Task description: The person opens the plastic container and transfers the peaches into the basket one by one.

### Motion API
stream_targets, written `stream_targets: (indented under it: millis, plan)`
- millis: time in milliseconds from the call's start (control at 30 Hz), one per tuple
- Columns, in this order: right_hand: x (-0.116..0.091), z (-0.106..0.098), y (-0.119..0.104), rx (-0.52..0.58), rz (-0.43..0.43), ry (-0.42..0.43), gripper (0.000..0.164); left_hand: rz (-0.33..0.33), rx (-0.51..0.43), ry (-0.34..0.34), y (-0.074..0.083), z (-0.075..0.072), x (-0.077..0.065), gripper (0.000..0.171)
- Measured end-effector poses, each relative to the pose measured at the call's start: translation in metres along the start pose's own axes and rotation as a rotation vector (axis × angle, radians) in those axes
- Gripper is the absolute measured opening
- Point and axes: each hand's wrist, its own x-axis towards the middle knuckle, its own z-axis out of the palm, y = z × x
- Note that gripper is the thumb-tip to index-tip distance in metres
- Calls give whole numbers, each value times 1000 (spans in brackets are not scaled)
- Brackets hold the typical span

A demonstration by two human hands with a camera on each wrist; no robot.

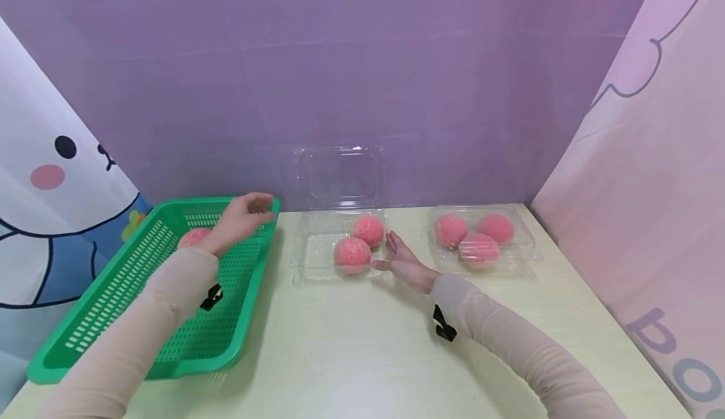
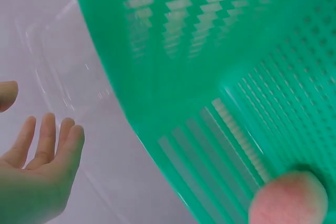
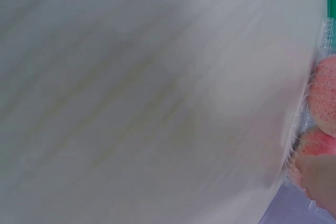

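My left hand (image 1: 240, 221) hovers over the back right corner of a green basket (image 1: 257, 280), its fingers loosely bent with nothing between them. Inside the basket lies a pink peach-like ball (image 1: 194, 237), partly hidden by the left forearm; the left wrist view shows this ball (image 2: 290, 200) too. My right hand (image 1: 409, 264) is at the right edge of a clear plastic clamshell box (image 1: 317, 249), fingers extended beside two pink peach-like balls (image 1: 352, 255). The box lid (image 1: 340, 177) stands raised. Whether the right fingers touch a ball is hard to tell.
To the right sits another clear box (image 1: 523, 249), its lid down over three pink balls (image 1: 479, 248). Behind the pale table (image 1: 340, 356) hangs a purple cloth (image 1: 351, 79). Printed cloths flank both sides.
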Motion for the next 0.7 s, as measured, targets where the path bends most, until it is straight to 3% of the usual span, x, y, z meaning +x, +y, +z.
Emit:
stream_targets:
  millis: [333, 533, 700]
  plan:
    - [0, 1, 0, 5, 8, 19, 96, 1, -16, -177, 27, 36, 3, 48]
    - [0, 1, 0, 2, 6, 10, 96, 8, 13, -223, 42, 54, 2, 48]
    - [0, 1, -1, 9, 1, 14, 96, 59, 49, -246, 54, 66, 3, 45]
